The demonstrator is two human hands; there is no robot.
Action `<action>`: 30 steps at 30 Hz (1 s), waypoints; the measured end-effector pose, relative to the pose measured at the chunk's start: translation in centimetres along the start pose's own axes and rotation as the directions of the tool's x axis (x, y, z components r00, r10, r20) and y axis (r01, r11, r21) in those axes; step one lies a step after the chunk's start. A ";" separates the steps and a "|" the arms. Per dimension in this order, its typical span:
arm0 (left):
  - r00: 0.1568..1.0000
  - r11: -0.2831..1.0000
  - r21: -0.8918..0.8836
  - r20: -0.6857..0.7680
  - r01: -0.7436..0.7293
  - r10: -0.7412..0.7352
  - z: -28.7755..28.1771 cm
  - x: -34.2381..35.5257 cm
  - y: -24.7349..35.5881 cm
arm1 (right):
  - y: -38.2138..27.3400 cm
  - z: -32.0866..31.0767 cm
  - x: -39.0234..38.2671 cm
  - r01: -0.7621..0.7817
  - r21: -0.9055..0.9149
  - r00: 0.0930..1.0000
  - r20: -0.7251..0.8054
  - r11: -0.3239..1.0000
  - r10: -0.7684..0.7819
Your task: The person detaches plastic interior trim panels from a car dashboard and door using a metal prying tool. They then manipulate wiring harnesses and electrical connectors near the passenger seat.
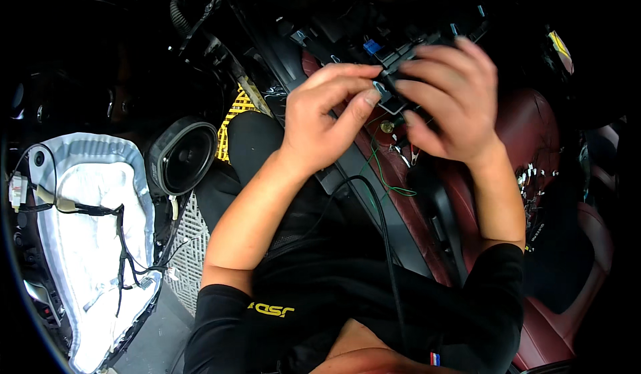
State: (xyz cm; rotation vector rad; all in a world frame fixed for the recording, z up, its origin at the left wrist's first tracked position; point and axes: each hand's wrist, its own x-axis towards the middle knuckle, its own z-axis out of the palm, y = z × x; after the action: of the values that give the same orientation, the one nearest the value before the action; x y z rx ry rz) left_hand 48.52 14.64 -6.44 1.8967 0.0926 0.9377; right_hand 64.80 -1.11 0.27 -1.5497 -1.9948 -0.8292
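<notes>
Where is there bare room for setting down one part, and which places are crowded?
Bare: the red seat beside the right hand, above the scattered connectors in view; the grey surface between the white lining and the left sleeve. Crowded: around the left hand, where a black part and green wire gather, and the lining, crossed by a black harness.

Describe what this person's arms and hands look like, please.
The left hand and right hand are ungloved, with no watch showing. The forearms are bare below short black sleeves. The black shirt has yellow lettering on its front.
</notes>
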 end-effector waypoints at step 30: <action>0.609 0.623 -0.018 0.235 0.782 -0.758 -0.9 9.8 0.4 | 0.0 5.2 -3.8 -0.066 0.167 0.930 -0.347 0.984 0.121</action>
State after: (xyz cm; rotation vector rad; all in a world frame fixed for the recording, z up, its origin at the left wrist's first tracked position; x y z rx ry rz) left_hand 54.66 19.38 -0.40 1.5712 0.6728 0.1284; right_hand 65.68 0.02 -5.99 -1.2913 -1.6672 -0.8300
